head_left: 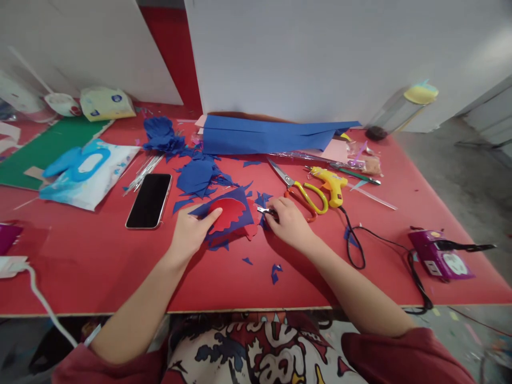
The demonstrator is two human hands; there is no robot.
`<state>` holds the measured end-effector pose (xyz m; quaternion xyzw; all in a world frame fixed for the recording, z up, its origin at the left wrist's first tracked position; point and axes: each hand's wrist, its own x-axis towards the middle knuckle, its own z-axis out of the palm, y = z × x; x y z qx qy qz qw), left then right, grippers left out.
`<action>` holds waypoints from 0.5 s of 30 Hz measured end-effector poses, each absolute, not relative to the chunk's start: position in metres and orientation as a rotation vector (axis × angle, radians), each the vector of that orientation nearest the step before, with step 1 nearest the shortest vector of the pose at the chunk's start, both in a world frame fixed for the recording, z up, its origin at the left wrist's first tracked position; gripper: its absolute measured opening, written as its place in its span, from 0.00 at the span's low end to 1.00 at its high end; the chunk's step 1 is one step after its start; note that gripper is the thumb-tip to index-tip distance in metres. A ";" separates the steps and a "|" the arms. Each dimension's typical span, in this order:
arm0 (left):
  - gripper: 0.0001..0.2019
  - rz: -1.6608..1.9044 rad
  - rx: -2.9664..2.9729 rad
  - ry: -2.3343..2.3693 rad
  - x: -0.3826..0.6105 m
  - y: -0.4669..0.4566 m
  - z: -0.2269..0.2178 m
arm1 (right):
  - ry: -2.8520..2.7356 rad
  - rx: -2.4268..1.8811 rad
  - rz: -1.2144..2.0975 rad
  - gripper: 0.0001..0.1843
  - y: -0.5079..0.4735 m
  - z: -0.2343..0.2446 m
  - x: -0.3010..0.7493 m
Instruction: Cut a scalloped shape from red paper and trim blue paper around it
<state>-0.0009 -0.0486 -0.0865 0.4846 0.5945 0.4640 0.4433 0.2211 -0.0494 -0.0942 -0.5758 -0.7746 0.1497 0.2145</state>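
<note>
Red tabletop [240, 288] strewn with blue offcuts [274, 275], set against white panels [300, 53]. At mid-frame, left hand [190, 232] pinching blue paper [247, 214] with a red scalloped cutout [228, 213] laid over it, thumb on top, other fingers hidden beneath. Just to the right, right hand [292, 221] curled around small scissors [264, 210], blades pointing left towards the paper's edge; too small to tell whether touching it. Probably light and thin, bendy at the free corner, apt to crease or tear under a hard squeeze, with smooth faces liable to slide on each other; best held near the left edge, thumb and fingers bearing on both layers, away from the scalloped margin. Farther out, heaped blue paper petals [194, 176] left of centre; right of centre, large scissors [289, 183] beside a yellow hot glue gun [332, 184]. Towards the left, a smartphone [149, 201] and a wipes packet [90, 173]; at upper centre, long blue sheets [256, 136]; at upper left, a blue paper flower [160, 133]; at right, a purple box [438, 253].
</note>
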 end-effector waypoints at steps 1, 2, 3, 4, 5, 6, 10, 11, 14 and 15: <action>0.12 1.155 1.227 1.490 -0.004 -0.046 -0.084 | -2.232 -1.665 0.375 0.08 -0.051 -0.093 0.223; 0.11 1.159 1.247 1.498 -0.007 -0.044 -0.082 | -2.308 -1.715 0.339 0.09 -0.053 -0.091 0.224; 0.11 1.169 1.259 1.508 -0.009 -0.041 -0.080 | -2.366 -1.753 0.305 0.10 -0.055 -0.090 0.225; 0.11 1.179 1.269 1.516 -0.011 -0.039 -0.078 | -2.409 -1.787 0.270 0.12 -0.058 -0.089 0.225; 0.11 1.187 1.276 1.522 -0.012 -0.037 -0.075 | -2.438 -1.818 0.242 0.13 -0.060 -0.087 0.225; 0.11 1.188 1.285 1.529 -0.013 -0.035 -0.072 | -2.461 -1.835 0.232 0.15 -0.061 -0.086 0.226; 0.09 1.150 1.358 1.528 -0.011 -0.027 -0.059 | -2.520 -1.836 0.281 0.18 -0.061 -0.084 0.233; 0.08 1.135 1.390 1.521 -0.010 -0.025 -0.056 | -2.529 -1.827 0.299 0.19 -0.059 -0.084 0.234; 0.08 1.095 1.483 1.505 -0.006 -0.017 -0.048 | -2.542 -1.836 0.299 0.20 -0.055 -0.085 0.235; 0.08 1.095 1.500 1.493 -0.004 -0.015 -0.046 | -2.543 -1.858 0.270 0.18 -0.055 -0.085 0.234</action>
